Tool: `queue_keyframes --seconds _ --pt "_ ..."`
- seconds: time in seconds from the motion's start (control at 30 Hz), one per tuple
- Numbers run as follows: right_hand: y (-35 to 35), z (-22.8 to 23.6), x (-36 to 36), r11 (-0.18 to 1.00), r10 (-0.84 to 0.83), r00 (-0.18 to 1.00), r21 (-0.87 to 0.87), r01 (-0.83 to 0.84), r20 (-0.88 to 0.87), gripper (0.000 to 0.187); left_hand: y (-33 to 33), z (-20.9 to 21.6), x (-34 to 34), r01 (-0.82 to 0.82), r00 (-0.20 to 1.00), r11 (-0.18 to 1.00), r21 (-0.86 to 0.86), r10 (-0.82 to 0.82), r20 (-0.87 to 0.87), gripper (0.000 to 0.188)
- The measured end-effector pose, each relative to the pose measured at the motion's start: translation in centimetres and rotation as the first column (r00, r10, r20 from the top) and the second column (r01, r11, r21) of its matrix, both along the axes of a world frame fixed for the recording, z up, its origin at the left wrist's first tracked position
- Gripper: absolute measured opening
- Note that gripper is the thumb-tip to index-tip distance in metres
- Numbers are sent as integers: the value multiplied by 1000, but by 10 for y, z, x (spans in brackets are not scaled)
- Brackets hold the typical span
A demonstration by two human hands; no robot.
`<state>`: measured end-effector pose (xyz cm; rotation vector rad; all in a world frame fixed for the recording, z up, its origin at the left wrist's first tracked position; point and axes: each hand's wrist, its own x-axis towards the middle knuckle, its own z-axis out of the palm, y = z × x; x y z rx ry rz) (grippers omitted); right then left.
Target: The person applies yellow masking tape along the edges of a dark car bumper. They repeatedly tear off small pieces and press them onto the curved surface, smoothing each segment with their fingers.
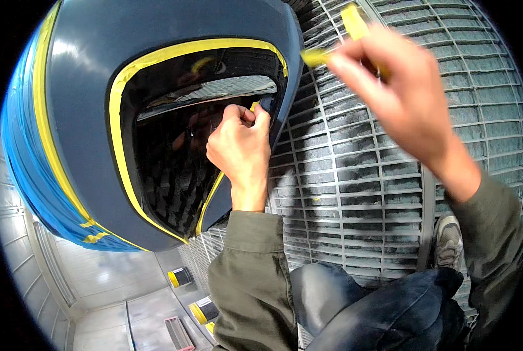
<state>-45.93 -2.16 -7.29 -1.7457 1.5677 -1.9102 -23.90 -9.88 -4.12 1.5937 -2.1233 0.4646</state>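
Two hands work at a grey car bumper part [173, 32] edged with yellow masking tape [156, 57]. The left hand [241, 146] is closed, pinching the tape end at the right edge of the dark opening [179, 158]. The right hand [399, 88], blurred, is raised over the floor grating [361, 175] and seems to grip a yellow tape strip [331, 41].

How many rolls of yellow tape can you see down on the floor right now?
2, possibly more hidden: one yellow tape roll stands on the floor below the grey panel; a second tape roll sits nearer, beside the left sleeve.
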Motion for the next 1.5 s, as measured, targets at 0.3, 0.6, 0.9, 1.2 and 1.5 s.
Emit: queue_keyframes --seconds 0.3,0.6,0.9,1.2,1.5 --pt "122 -90 72 795 112 899 504 -337 424 10 -2 -16 -7 75 988 992 -105 -60 144 22" --pt "132 -94 79 597 -104 299 300 -744 949 16 56 -14 10 197 885 881 430 28 -464 24" --pt "115 -61 88 528 -64 158 168 -832 985 18 126 -21 34 652 504 355 670 457 -733 30" --pt "108 -35 98 470 -19 438 395 -789 899 16 135 -23 45 588 529 616 524 198 -825 13" --pt "114 -34 101 327 50 494 454 -829 868 21 158 -37 75 653 648 672 348 -258 -717 14"
